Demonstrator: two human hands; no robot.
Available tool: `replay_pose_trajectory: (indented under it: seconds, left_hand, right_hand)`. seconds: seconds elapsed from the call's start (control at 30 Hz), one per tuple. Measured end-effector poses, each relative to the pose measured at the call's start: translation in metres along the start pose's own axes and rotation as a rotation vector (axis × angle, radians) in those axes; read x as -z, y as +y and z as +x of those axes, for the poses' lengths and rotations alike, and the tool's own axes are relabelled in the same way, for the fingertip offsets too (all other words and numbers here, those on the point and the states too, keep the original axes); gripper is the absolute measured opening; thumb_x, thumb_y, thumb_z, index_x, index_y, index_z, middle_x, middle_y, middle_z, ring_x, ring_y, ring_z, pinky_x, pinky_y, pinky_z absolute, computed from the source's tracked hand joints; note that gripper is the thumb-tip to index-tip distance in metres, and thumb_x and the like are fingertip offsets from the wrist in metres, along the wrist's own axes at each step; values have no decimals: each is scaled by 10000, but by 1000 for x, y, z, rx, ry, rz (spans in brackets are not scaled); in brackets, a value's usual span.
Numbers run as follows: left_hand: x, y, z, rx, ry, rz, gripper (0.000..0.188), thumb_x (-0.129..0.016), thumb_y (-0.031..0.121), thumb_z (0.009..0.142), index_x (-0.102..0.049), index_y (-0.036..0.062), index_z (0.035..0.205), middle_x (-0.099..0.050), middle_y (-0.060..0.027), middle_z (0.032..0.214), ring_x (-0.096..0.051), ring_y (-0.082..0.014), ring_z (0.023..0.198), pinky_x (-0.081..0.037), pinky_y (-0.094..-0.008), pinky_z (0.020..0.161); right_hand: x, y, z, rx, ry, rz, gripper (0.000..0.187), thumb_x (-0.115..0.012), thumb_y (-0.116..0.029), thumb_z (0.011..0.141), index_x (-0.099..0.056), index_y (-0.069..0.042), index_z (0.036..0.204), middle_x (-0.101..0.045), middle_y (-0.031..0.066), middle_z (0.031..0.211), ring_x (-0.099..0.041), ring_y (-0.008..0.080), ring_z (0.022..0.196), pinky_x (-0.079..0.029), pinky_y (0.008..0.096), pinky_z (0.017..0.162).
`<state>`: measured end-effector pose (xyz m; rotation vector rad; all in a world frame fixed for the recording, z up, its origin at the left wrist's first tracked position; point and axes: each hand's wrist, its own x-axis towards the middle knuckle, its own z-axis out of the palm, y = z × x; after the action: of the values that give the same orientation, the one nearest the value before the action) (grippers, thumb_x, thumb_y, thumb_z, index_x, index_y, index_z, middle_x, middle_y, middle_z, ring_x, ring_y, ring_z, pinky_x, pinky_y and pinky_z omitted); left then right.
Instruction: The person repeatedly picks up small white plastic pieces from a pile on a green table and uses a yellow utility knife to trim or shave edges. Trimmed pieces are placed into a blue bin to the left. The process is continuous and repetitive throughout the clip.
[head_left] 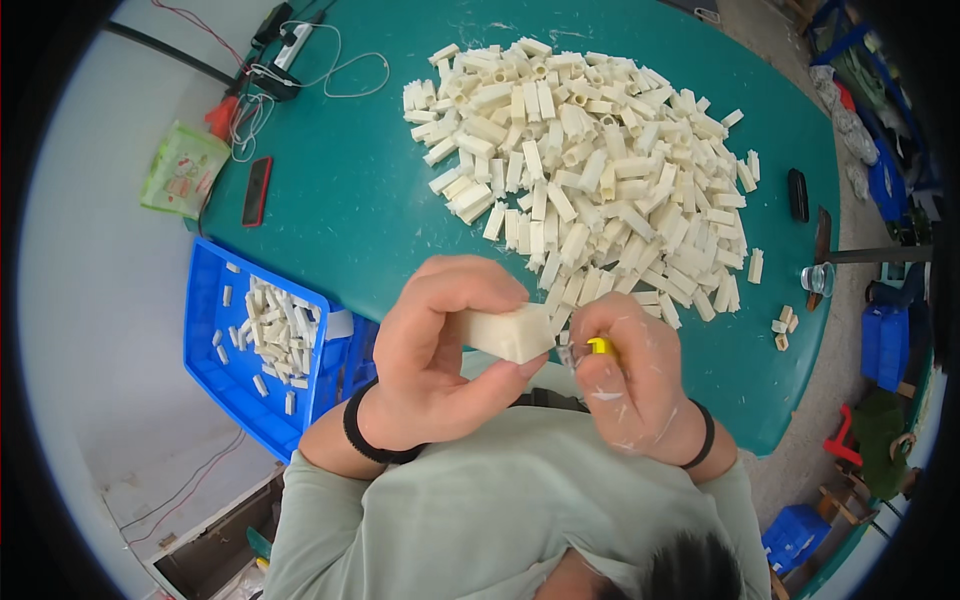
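Note:
My left hand (420, 350) is closed around a cream-white rectangular plastic piece (512, 332), its thumb below and fingers over the top. One blocky end of the piece points toward my right hand (645, 385). That hand pinches a small utility knife (600, 346) with a yellow part and a short metallic tip, which lies close beside the end of the piece. Whether the tip touches it I cannot tell. White shavings cling to my right thumb and fingers. Beyond both hands, a large heap of similar cream-white hollow pieces (590, 150) covers the middle of the green table (340, 190).
A blue plastic bin (262, 275) at the left holds several white pieces. A red-edged phone (257, 192), a power strip (293, 45) with cables and a green-white bag (185, 170) are at the far left. On the right are a black case (797, 195) and a clear cup (818, 280).

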<state>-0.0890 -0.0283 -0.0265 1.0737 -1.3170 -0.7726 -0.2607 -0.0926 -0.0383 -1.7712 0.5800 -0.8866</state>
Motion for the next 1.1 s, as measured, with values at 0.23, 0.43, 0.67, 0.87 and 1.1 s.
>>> replay_pose_trajectory:
  seconds: [0.23, 0.43, 0.67, 0.87, 1.1]
  left_hand:
    - [1, -2, -2, -113, 26, 199, 403, -710, 83, 725, -426, 69, 1011, -501, -125, 981, -527, -158, 789, -434, -244, 624]
    - [-3, -2, -3, -129, 110, 132, 452, -735, -46, 613, -495, 18, 991, -542, -143, 949, -545, -197, 840, -443, -268, 688]
    - [-4, -1, -2, -146, 97, 158, 467, -754, -45, 609, -487, 30, 985, -547, -142, 946, -540, -186, 825, -437, -260, 688]
    - [-2, -1, -4, -116, 39, 105, 470, -746, -57, 627, -476, 53, 997, -546, -140, 964, -541, -172, 830, -439, -259, 694]
    - [3, -1, -3, -83, -56, 57, 448, -712, -65, 650, -473, 59, 1008, -538, -134, 977, -545, -170, 827, -446, -263, 705]
  right_hand:
    - [-3, -3, 3, 77, 35, -123, 257, -598, -259, 856, -524, -23, 787, -501, 73, 625, -468, 231, 474, -356, 306, 419]
    - [-2, -4, 4, 88, 45, -158, 266, -608, -266, 850, -525, -30, 761, -483, 62, 609, -459, 220, 465, -347, 302, 413]
    - [-2, -3, 4, 112, 67, -180, 269, -627, -264, 835, -517, -32, 752, -471, 64, 595, -454, 212, 457, -341, 300, 406]
    - [0, 0, 4, 144, 61, -201, 286, -635, -278, 828, -513, -34, 740, -466, 65, 587, -445, 207, 442, -335, 297, 396]
    - [1, 2, 5, 152, 52, -208, 298, -639, -294, 824, -517, -39, 731, -461, 64, 576, -445, 206, 438, -334, 298, 390]
